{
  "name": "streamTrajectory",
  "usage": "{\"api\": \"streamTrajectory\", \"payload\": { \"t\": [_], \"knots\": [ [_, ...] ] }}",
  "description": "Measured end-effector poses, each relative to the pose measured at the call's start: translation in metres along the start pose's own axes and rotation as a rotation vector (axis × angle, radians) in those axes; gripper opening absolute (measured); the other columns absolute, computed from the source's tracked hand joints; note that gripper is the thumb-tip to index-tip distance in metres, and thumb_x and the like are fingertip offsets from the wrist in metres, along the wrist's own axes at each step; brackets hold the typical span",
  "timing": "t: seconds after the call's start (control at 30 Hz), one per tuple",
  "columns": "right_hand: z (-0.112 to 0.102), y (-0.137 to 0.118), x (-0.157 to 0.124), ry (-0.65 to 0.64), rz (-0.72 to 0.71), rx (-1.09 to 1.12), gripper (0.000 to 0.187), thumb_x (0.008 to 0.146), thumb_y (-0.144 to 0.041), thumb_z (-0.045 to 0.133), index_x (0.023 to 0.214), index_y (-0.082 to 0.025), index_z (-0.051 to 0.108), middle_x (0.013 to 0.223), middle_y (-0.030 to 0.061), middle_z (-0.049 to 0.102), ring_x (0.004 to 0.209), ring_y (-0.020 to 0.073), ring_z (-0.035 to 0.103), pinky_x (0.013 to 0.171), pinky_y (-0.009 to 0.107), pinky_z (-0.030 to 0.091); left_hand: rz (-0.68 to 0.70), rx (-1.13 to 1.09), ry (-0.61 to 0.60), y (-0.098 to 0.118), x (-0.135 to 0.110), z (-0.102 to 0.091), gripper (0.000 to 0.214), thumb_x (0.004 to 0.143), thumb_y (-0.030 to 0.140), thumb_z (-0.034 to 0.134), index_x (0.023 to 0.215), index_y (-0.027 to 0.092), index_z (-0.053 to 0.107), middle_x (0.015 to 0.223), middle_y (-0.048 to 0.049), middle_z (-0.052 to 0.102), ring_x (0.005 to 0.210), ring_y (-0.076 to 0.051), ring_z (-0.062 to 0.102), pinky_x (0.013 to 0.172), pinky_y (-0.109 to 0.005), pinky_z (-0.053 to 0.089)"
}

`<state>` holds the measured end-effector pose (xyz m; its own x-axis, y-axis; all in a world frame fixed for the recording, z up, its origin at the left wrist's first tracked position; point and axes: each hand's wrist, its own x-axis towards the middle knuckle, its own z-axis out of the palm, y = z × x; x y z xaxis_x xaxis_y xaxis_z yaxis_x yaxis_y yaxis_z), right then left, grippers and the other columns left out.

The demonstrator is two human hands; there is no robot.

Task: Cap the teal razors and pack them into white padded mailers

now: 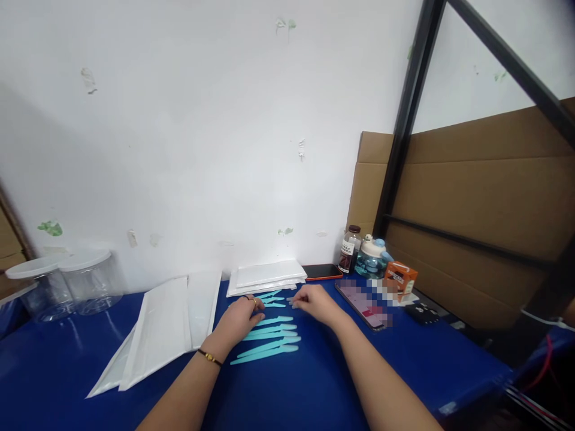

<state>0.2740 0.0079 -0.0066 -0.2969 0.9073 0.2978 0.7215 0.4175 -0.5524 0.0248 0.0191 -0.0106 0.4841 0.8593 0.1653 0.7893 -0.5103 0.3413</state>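
Several turquoise eyebrow razors (266, 354) lie in a loose column on the blue table, their blade ends pointing right. Over the handles of the upper razors (272, 297) rests my left hand (242, 317), its thumb and index finger apart and its other fingers partly hidden. To the right of the upper blades, my right hand (314, 301) is closed in a pinch on a small clear piece (291, 301). What exactly this piece is cannot be made out. Apart from my hands, the lower razors lie on the tabletop, some close together.
White padded envelopes (157, 329) lie at left, near clear lidded jars (92, 281). Behind my hands are stacked white packets (267, 275) and a phone (322, 272). At right are another phone (359, 304), bottles (349, 251), an orange box (401, 278) and a black frame (406, 131).
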Motion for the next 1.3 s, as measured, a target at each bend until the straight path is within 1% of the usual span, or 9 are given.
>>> {"api": "streamTrajectory", "payload": {
  "t": [0.07,0.13,0.33,0.47,0.63,0.77,0.9,1.13,1.3],
  "knots": [
    [-0.01,0.008,-0.001,0.094,0.072,-0.067,0.017,0.073,-0.011,0.057,0.078,-0.017,0.071,0.076,0.0029,0.068,0.069,0.0141,0.06,0.063,0.021,0.041,0.003,0.07,0.067,-0.006,0.001,0.0,0.026,0.082,0.027,0.049,0.104,0.023,0.062,0.104,-0.0042,0.06,0.095,-0.018,0.056,0.083,-0.026,0.041],
    [-0.014,0.014,-0.002,0.101,0.105,-0.131,0.018,0.07,-0.008,0.057,0.078,-0.017,0.071,0.076,0.0033,0.068,0.07,0.0144,0.06,0.063,0.022,0.041,0.0,0.123,0.074,-0.01,0.002,0.0,0.029,0.083,0.025,0.048,0.109,0.024,0.061,0.107,-0.005,0.058,0.1,-0.019,0.055,0.088,-0.028,0.04],
    [-0.008,0.018,-0.005,-0.041,0.15,-0.203,0.013,0.065,-0.011,0.063,0.072,-0.018,0.07,0.075,0.0035,0.068,0.069,0.0149,0.06,0.059,0.021,0.04,-0.005,0.182,0.068,-0.008,0.001,-0.001,0.027,0.083,0.029,0.05,0.109,0.025,0.059,0.109,-0.0049,0.057,0.101,-0.02,0.054,0.088,-0.029,0.04],
    [-0.01,0.014,-0.007,-0.118,0.142,-0.139,0.013,0.067,-0.011,0.058,0.068,-0.017,0.07,0.067,0.0024,0.069,0.061,0.0137,0.059,0.054,0.02,0.038,0.024,0.193,0.05,-0.006,0.001,-0.002,0.024,0.084,0.029,0.05,0.105,0.027,0.062,0.106,-0.0038,0.059,0.103,-0.02,0.052,0.088,-0.03,0.039],
    [-0.01,0.011,-0.007,-0.177,0.137,-0.01,0.015,0.068,-0.013,0.057,0.072,-0.016,0.072,0.069,0.0015,0.07,0.062,0.0132,0.061,0.054,0.019,0.039,0.03,0.197,0.026,-0.006,0.002,-0.002,0.025,0.084,0.028,0.048,0.104,0.027,0.064,0.106,-0.0038,0.061,0.105,-0.021,0.05,0.088,-0.031,0.037],
    [-0.009,0.014,-0.006,-0.126,0.165,-0.016,0.011,0.066,-0.017,0.064,0.074,-0.016,0.072,0.07,0.0017,0.07,0.063,0.0136,0.061,0.054,0.02,0.04,0.037,0.181,0.048,-0.005,0.001,-0.003,0.02,0.082,0.026,0.049,0.094,0.025,0.065,0.099,-0.0038,0.063,0.099,-0.02,0.053,0.083,-0.03,0.039],
    [-0.006,0.012,-0.006,-0.174,0.15,0.014,0.012,0.061,-0.013,0.068,0.072,-0.017,0.072,0.068,0.0012,0.07,0.062,0.0139,0.062,0.054,0.019,0.041,0.015,0.13,0.004,-0.002,0.0,-0.006,0.013,0.079,0.024,0.051,0.083,0.023,0.064,0.087,-0.0017,0.063,0.085,-0.017,0.057,0.074,-0.026,0.039],
    [0.009,0.004,-0.002,-0.152,0.022,0.012,0.028,0.064,-0.005,0.057,0.08,-0.019,0.075,0.074,0.0017,0.072,0.066,0.0144,0.065,0.058,0.019,0.043,-0.028,0.036,-0.025,0.0,-0.001,-0.006,0.013,0.077,0.025,0.052,0.08,0.022,0.064,0.085,-0.0011,0.064,0.079,-0.015,0.058,0.068,-0.023,0.039],
    [0.014,0.002,0.0,-0.129,0.054,0.056,0.023,0.063,-0.009,0.061,0.079,-0.019,0.075,0.07,0.0016,0.071,0.062,0.014,0.063,0.055,0.019,0.042,-0.017,0.008,-0.034,0.0,0.0,-0.005,0.013,0.077,0.028,0.052,0.078,0.022,0.063,0.083,-0.0005,0.065,0.078,-0.014,0.058,0.065,-0.022,0.038]
  ]
}}
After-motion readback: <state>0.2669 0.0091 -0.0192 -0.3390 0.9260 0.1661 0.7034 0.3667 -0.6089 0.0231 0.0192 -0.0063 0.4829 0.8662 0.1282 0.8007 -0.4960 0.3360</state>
